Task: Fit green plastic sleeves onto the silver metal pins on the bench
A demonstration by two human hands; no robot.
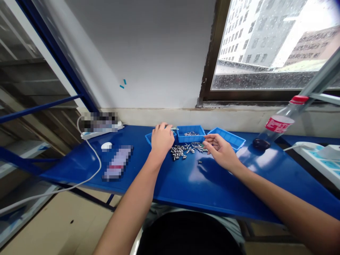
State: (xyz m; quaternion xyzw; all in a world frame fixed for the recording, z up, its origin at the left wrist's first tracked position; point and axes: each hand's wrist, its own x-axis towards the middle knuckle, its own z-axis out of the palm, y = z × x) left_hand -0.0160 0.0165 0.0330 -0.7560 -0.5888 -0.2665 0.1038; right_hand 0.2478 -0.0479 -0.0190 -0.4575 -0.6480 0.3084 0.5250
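My left hand [162,137] is over the left blue bin [148,139], its fingers bent and drawn together; what they hold, if anything, is hidden. My right hand [221,150] hovers in front of the right blue bin [236,139]. Its thumb and index finger are a little apart, with no object clearly visible between them. Between the hands lie a pile of short metal screws [177,152] and a spread of thin nails [196,147]. Behind them, the middle blue bin [190,139] contains more nails [190,134]. One loose screw [199,162] rests nearer the front.
A cola bottle [278,122] with some dark liquid stands at the right, near a white power strip [318,159]. On the left are a blurred-out phone-shaped object [118,163], a small white round object [106,146] and a white cable [99,159]. The wall is behind the blue table [170,184].
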